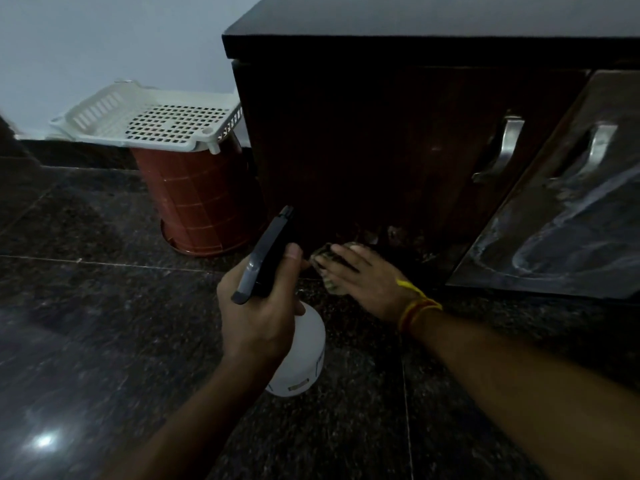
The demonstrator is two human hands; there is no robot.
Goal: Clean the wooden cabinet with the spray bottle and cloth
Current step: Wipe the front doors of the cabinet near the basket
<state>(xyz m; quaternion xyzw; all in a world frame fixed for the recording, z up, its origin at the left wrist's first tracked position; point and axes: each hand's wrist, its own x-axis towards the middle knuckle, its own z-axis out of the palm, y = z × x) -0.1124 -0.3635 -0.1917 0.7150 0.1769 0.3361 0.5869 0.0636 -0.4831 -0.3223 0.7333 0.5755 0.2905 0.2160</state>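
**Cloth at cabinet base, spray bottle held alongside**

Left hand [258,317] grips the white plastic spray bottle w/ black trigger head [266,261]: fingers curled round the neck, thumb up along the side of the head. Nozzle points up and away toward the dark brown wooden cabinet [363,150]. Bottle's white body hangs below the hand, over the dark speckled polished stone floor [104,323]; can't tell if it touches the floor.

Right hand [363,275] lies flat, fingers straight and spread, pressing a small crumpled greenish-grey cloth [325,258] at the bottom of the cabinet's left door, right where door meets floor. Cloth mostly under the fingers, its edges show at the fingertips and below the palm. Red-and-yellow thread band [415,308] on the right wrist.

Both hands near each other, not touching; bottle head just left of the cloth.

Cabinet has 2 doors w/ curved silver metal handles [502,150]. Right door [571,202] stands open, swung toward the camera, its face streaked w/ pale smears. Pale marks also along the lower edge of the left door, above the cloth.

Left of the cabinet: an upturned reddish-brown plastic bucket [197,202] on the floor, w/ a white perforated plastic tray [149,123] on top, against the pale wall [104,46].
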